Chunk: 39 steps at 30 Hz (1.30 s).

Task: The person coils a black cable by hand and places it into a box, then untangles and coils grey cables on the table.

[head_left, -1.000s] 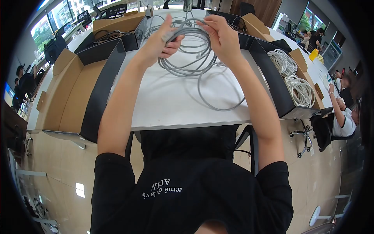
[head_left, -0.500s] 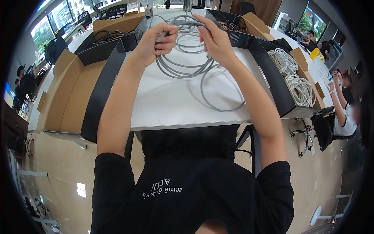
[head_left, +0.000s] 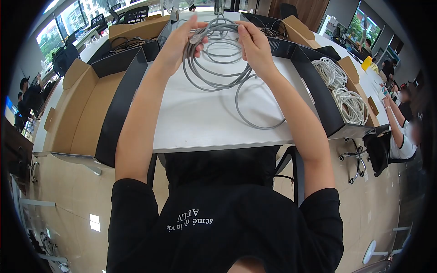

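A grey network cable (head_left: 210, 89), wound into several loops, hangs between my two hands above the white table (head_left: 195, 123). My left hand (head_left: 176, 51) holds the coil's left side, its thumb raised and its fingers curled under the loops. Near those fingers shows a pale plug (head_left: 195, 40). With thumb and fingers together, my right hand (head_left: 256, 49) pinches the strands at the coil's upper right. More grey loops lie on the tabletop behind the coil, and one loose loop sweeps toward my right forearm.
To the left stands an open black box (head_left: 86, 123) with a bare brown inside. An open box (head_left: 314, 91) at right holds bundled white cables (head_left: 349, 104). Further boxes with dark cables (head_left: 125, 43) stand behind on both sides. A seated person (head_left: 403, 136) is at far right.
My left hand has loosened from a fist, its thumb lifting and the coil spreading across its fingers. My right hand has shifted slightly right and down, closing into a pinch on the strands.
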### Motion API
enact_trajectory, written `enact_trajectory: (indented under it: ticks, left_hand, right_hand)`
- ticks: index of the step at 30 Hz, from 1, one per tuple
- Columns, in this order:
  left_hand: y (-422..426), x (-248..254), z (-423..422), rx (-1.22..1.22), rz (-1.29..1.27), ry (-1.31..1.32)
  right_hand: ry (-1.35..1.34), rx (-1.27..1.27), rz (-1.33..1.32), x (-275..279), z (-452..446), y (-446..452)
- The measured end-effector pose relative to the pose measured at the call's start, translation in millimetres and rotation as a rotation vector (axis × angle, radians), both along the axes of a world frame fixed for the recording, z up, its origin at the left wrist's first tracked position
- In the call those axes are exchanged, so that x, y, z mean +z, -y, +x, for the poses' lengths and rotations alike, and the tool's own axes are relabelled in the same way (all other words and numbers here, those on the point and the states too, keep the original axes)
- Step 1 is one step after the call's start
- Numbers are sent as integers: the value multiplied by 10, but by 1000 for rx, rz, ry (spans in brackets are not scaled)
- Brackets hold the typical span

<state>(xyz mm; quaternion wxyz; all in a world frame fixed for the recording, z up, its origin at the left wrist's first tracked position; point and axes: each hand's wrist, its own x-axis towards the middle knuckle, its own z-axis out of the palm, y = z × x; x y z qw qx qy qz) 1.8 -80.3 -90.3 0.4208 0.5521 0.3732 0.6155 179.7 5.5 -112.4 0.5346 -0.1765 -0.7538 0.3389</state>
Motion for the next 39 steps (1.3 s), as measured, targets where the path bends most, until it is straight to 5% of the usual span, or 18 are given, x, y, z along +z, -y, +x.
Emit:
enact_trajectory:
  ticks: [6, 12, 15, 19, 25, 30, 36, 39]
  left_hand:
    - [-117, -124, 2, 50, 128, -282]
    - [-145, -181, -33, 106, -80, 92]
    - [-317, -300, -284, -187, -199, 92]
    - [-205, -248, -70, 22, -217, -7]
    - [-144, -179, -32, -48, -168, -76]
    - [-156, -189, 2, -100, -79, -116]
    - [-165, -281, 91, 270, 406, -618]
    - [-115, -249, 139, 378, 312, -591]
  right_hand:
    - [-103, -167, 36, -33, -34, -12]
    - [-59, -113, 96, 20, -16, 52]
    - [-119, 21, 53, 9, -27, 18]
    - [-202, 95, -163, 54, 11, 63]
    - [-22, -406, 408, 30, 71, -84]
    - [20, -444, 500, 7, 15, -8]
    - [91, -435, 351, -3, 44, -88]
    - [92, -414, 333, -29, 44, -106]
